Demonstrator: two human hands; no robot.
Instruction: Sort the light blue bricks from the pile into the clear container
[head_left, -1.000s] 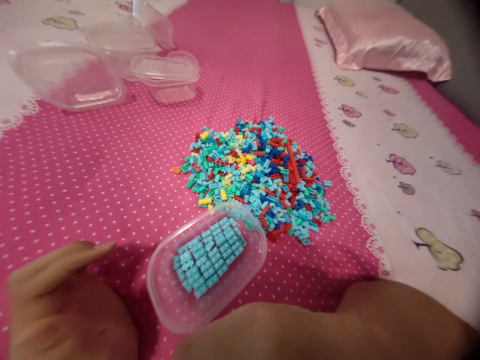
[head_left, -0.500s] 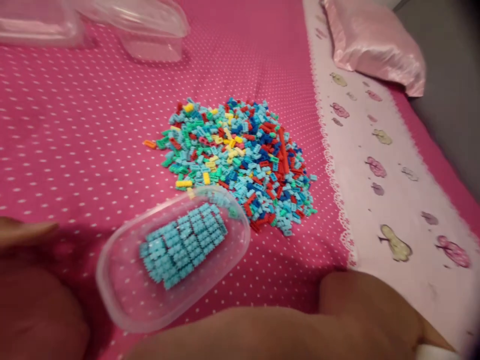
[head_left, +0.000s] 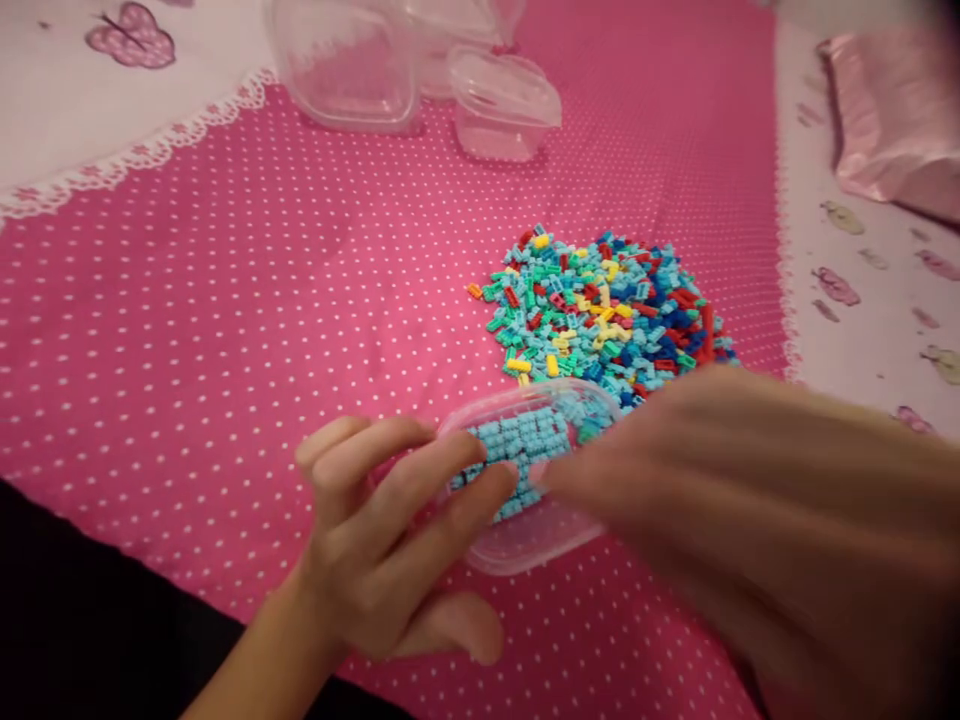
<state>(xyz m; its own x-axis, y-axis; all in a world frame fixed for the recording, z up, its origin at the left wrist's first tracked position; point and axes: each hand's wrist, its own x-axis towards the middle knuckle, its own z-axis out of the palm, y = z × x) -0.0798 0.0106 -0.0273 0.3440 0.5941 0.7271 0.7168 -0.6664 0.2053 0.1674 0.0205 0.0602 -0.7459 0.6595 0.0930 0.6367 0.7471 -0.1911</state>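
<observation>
Blue bricks (head_left: 525,435), set side by side in neat rows, lie inside a see-through tub (head_left: 517,560) on the pink dotted cloth (head_left: 225,300). Just behind the tub is a big heap of loose bricks (head_left: 592,310) in many colors. The left hand (head_left: 367,560) is over the tub's near left side, with its fingertips down at the blue rows. Its grip is not wrapped round anything: the fingers are spread and the thumb is well away from them. I can't tell if the fingertips press on the bricks or only hang over them. The right hand (head_left: 720,480) is blurry and is over the tub's right side. I can't tell what its grip is doing.

Each brick looks small, hard and very light, so one could slip away easily. Whether the rows are stuck together, I can't tell; if they are, a hard push might snap them apart. They look best held flat by two opposite edges, with soft fingers. The tub looks thin, bendy and a bit slippery, so its rim seems the best place to hold.
</observation>
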